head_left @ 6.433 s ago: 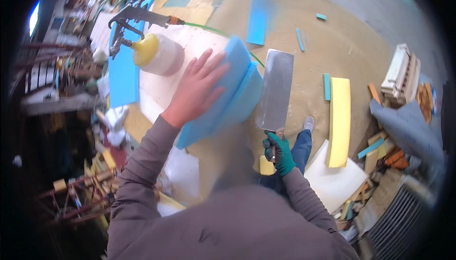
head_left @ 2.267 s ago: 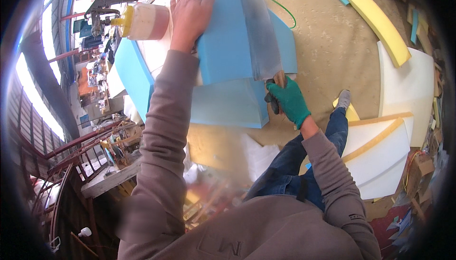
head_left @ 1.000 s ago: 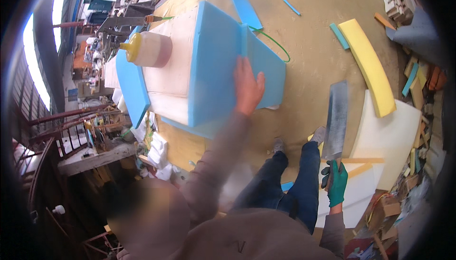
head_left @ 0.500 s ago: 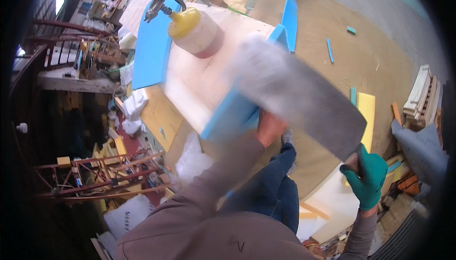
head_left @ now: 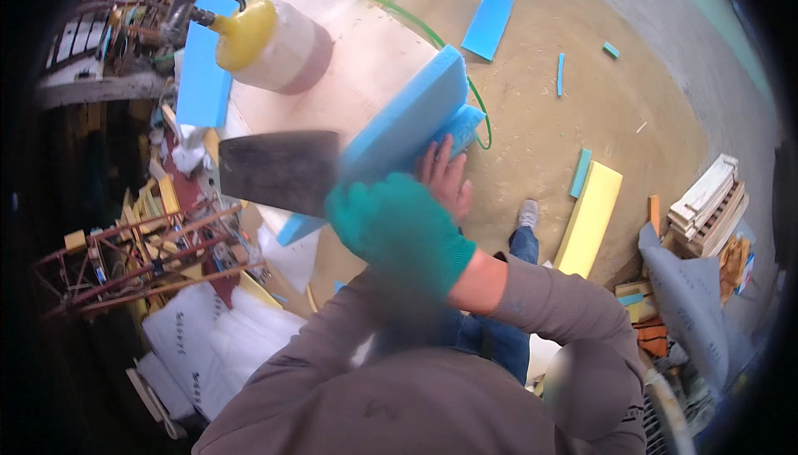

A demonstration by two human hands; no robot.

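Note:
Gloved in green, my right hand (head_left: 395, 226) is closed round the handle of a broad flat metal blade (head_left: 278, 168), which points left over the near end of a blue foam slab (head_left: 407, 110). The handle itself is hidden by the glove. My bare left hand (head_left: 446, 179) lies just beyond the glove, fingers stretched out against the slab's right side, by a smaller blue foam piece (head_left: 461, 127). Part of this hand is covered by my right arm. The slab lies along the near right edge of a pale, flat-topped work surface (head_left: 353, 44).
On the work surface stands a spray gun with a yellow-and-white cup (head_left: 258, 44); its green hose (head_left: 416, 24) curves down past the slab. Yellow foam (head_left: 590, 218) and a curved blue foam strip (head_left: 495, 10) lie to the right. Metal framework (head_left: 141, 255) and scraps crowd the left.
My right hand has swung the blade from the far right to the left, across the slab. My left hand has moved up along the foam. The view has shifted right.

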